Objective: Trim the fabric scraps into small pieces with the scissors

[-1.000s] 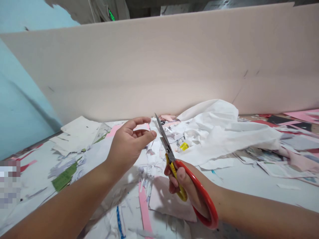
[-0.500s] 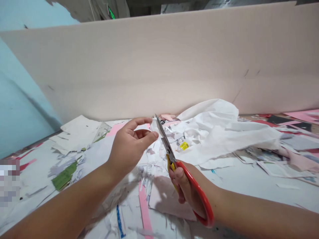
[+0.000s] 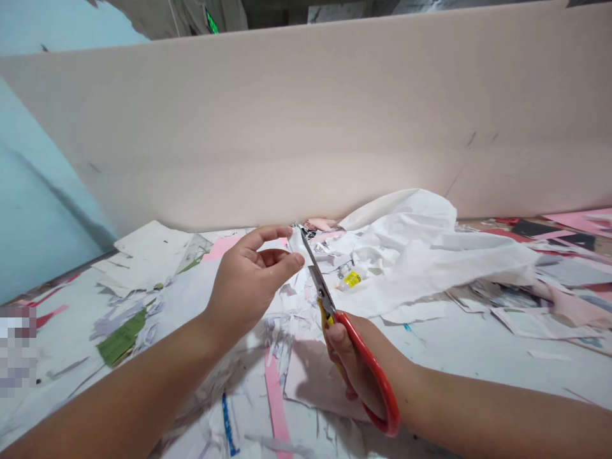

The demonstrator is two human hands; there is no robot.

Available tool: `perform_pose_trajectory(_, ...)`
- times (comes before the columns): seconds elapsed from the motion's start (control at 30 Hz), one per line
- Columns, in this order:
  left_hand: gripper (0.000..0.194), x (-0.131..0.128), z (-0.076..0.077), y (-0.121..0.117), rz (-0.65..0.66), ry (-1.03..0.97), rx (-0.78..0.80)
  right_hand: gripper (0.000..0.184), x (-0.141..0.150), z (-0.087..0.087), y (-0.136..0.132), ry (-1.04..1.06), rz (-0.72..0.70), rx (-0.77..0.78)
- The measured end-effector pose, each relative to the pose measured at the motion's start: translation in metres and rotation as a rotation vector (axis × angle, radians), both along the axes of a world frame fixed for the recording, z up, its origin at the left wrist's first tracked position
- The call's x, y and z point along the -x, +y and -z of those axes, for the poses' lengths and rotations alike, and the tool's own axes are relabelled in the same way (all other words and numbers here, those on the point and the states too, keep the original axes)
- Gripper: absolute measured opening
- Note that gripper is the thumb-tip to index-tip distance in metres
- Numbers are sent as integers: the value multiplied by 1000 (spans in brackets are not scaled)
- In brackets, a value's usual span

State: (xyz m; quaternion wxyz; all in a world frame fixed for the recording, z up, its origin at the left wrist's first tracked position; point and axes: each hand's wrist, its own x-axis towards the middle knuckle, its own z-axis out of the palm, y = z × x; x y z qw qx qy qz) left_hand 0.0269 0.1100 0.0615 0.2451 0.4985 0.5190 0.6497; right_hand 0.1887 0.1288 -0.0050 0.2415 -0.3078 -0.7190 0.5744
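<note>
My left hand [image 3: 253, 274] is raised over the littered table, thumb and index finger curved around a small whitish piece [image 3: 297, 242], paper or plastic, I cannot tell which. In my right hand [image 3: 354, 357] is a pair of scissors [image 3: 321, 287] with red-and-yellow handles, its metal blades pointing up and away from me. The blade tips lie right beside the whitish piece and my left fingertips. Under both hands are many white paper scraps [image 3: 287, 306]. Just right of the blades rests a small clear item with a yellow label [image 3: 352, 279].
A crumpled white sheet [image 3: 421, 248] lies at the back right, before a tall pale panel [image 3: 306, 127]. Pink strips [image 3: 276, 395], a green piece [image 3: 122, 336] and torn white card [image 3: 148, 255] are strewn on the left and front. Mixed scraps [image 3: 568, 280] pile up at right.
The scissors have tilted slightly and their handle loops have shifted a little left, with the blades closer together. My left hand stays nearly in place.
</note>
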Motion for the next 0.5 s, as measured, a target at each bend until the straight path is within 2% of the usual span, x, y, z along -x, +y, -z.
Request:
perform_pose_trajectory(0.13,35,0,-1,0,16,-32,-20,60,3,-2,-3,-20,39,117)
perform_pose_trajectory(0.33,34,2,1,1,75,-122,-27,56,2,-6,0,214,-37,50)
perform_pose_trajectory(0.5,32,2,3,2,78,-134,-25,52,3,-2,-2,248,-75,105)
